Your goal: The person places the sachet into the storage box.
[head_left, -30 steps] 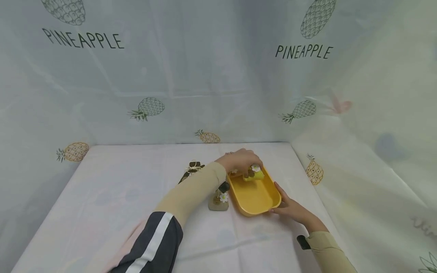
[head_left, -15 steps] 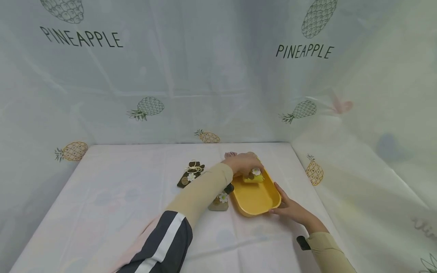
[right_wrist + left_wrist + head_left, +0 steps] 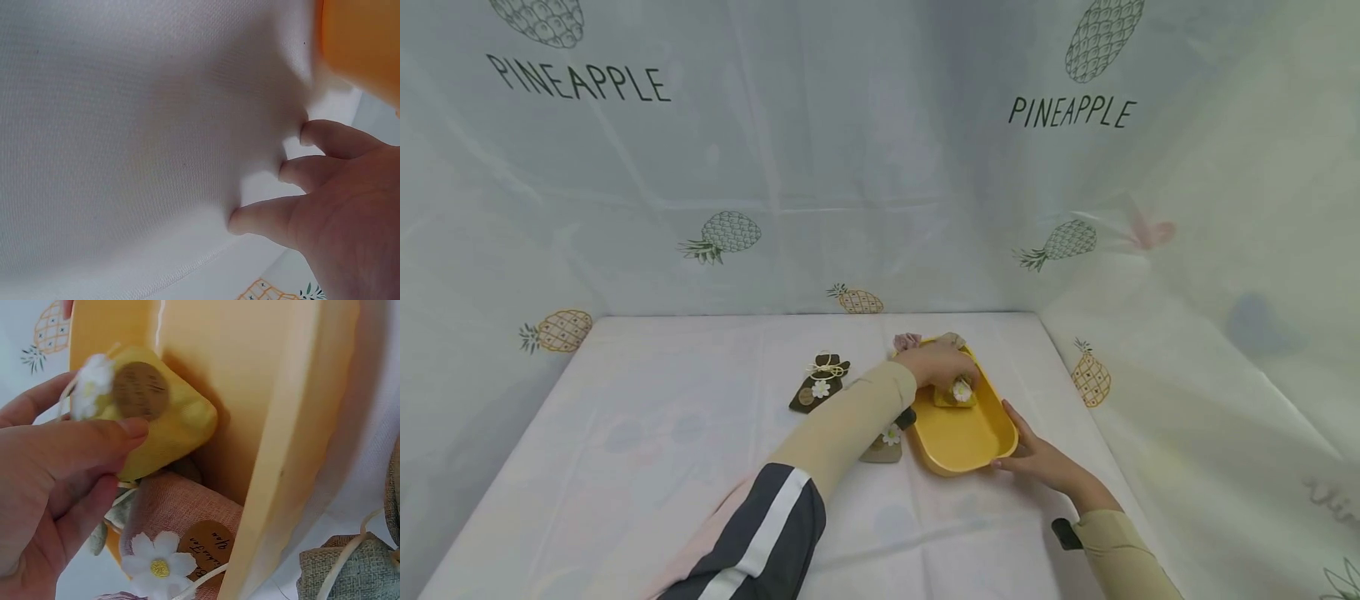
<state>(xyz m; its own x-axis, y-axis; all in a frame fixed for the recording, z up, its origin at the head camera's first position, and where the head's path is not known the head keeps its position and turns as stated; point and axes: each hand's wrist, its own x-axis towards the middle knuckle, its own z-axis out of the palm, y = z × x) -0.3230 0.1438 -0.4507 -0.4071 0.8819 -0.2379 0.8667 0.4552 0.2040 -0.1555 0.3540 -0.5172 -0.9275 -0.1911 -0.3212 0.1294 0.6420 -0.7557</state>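
Inside a yellow tray (image 3: 966,442), toward its far end, the left hand (image 3: 938,365) pinches a yellow pouch (image 3: 178,415), while the right hand (image 3: 1039,460), fingers apart, rests at the near right corner.

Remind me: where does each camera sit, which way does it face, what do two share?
Head: on the head, facing forward and down at the table and backdrop; left hand, right hand and sleeves show.
Left wrist: on the left wrist, facing into the tray; the left hand shows, pinching the yellow pouch.
Right wrist: on the right wrist, facing the table beside the tray; the right hand shows.
Shared: head and left wrist show the yellow pouch; all three show the tray.
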